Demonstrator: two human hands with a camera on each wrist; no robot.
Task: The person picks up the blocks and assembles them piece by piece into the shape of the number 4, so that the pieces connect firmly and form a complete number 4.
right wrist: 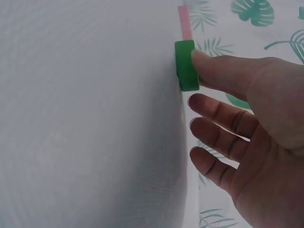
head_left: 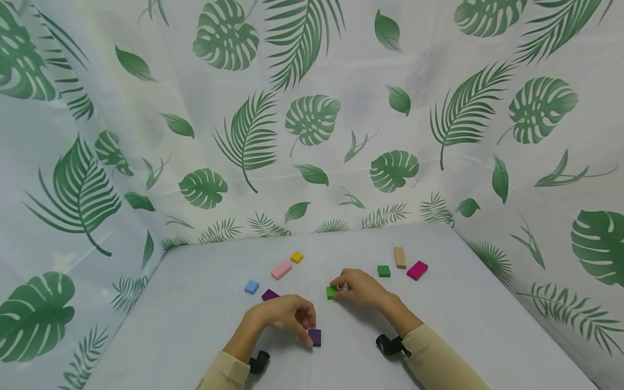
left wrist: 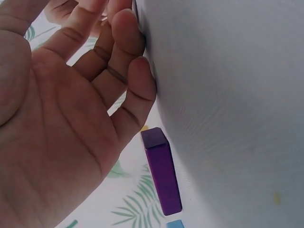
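Observation:
Near the front middle, my left hand (head_left: pixel 285 315) has its thumb and bent forefinger around a small dark purple square block (head_left: pixel 315 337), pinching it against the table. That block is hidden in the left wrist view, where the other fingers of the left hand (left wrist: pixel 71 95) curl loosely by the tabletop. My right hand (head_left: pixel 362 288) pinches a bright green block (head_left: pixel 331 292) between thumb and forefinger, farther back. In the right wrist view the thumb rests on the green block (right wrist: pixel 187 65), and the other fingers are spread and bent. A longer purple block (left wrist: pixel 163 175) lies beyond the left hand.
Left of centre lie a blue block (head_left: pixel 251 286), a pink block (head_left: pixel 281 270) and a yellow block (head_left: pixel 297 257). Back right are a darker green block (head_left: pixel 383 271), a wooden block (head_left: pixel 400 258) and a magenta block (head_left: pixel 417 270). Leaf-printed curtains (head_left: pixel 341 211) border the white table (head_left: pixel 195 314).

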